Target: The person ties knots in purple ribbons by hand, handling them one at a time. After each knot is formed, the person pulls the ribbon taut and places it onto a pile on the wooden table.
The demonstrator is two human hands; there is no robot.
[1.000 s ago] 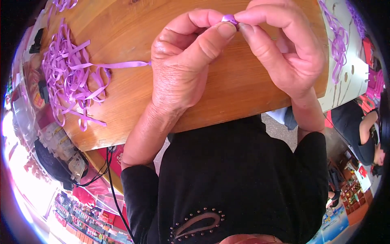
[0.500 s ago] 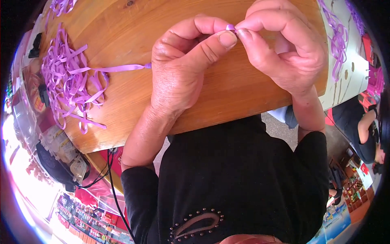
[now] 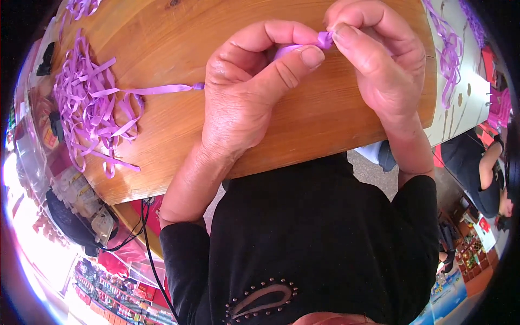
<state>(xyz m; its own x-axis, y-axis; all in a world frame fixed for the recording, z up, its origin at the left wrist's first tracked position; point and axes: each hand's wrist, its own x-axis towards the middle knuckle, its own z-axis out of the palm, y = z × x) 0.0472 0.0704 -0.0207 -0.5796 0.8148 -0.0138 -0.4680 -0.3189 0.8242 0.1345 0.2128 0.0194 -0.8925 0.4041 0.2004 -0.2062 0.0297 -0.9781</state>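
A purple ribbon [image 3: 324,40] is pinched between my two hands above the far part of the wooden table [image 3: 303,124]. My left hand [image 3: 260,70] grips it between thumb and forefinger, with a small folded loop or knot standing out past the fingertips. The thumb and forefinger of my right hand [image 3: 379,54] close on the other side of that loop. On the table left of my left hand lies a tangled heap of purple ribbons [image 3: 89,103]. From the heap a single strand with a small knot [image 3: 199,86] reaches to my left wrist.
More purple ribbons [image 3: 449,59] hang over a white surface [image 3: 471,103] at the right, and others [image 3: 81,7] lie at the far left. Black cables [image 3: 145,222] drop beside the table's near left corner. Another person in black [image 3: 471,168] is at the right.
My right hand has shifted slightly up and right, its fingers turned more inward. More of the ribbon, now as a loop or knot, shows between my fingertips.
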